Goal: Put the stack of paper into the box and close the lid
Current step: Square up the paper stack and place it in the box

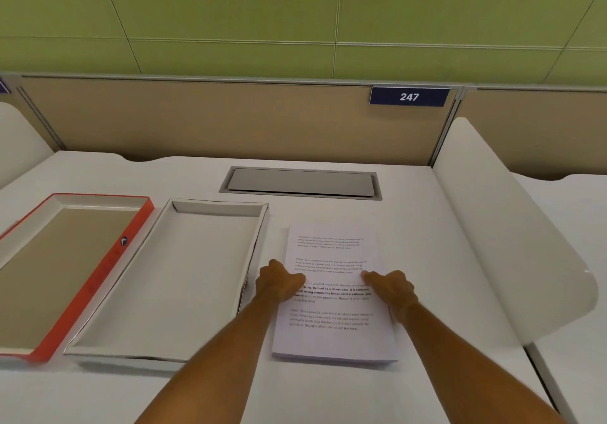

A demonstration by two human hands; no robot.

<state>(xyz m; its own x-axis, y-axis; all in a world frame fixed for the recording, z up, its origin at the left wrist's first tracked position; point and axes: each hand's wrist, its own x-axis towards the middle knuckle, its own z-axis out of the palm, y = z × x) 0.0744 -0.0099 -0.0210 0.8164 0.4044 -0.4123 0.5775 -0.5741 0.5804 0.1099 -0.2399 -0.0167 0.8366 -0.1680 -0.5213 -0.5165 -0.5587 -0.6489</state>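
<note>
A stack of printed white paper (331,335) lies flat on the white desk, right of centre. My left hand (279,281) rests on the stack's left edge, fingers curled down at the side. My right hand (391,287) lies on the stack's right part, fingers pointing left across the text. The paper is flat on the desk under both hands. An empty white box (184,279) sits open just left of the paper. Its orange-sided lid (98,279) lies upside down further left, showing a brown inside.
A grey cable hatch (300,182) is set into the desk behind the paper. A tan partition with a sign reading 247 (409,96) closes the back. A curved white divider (512,236) borders the desk on the right.
</note>
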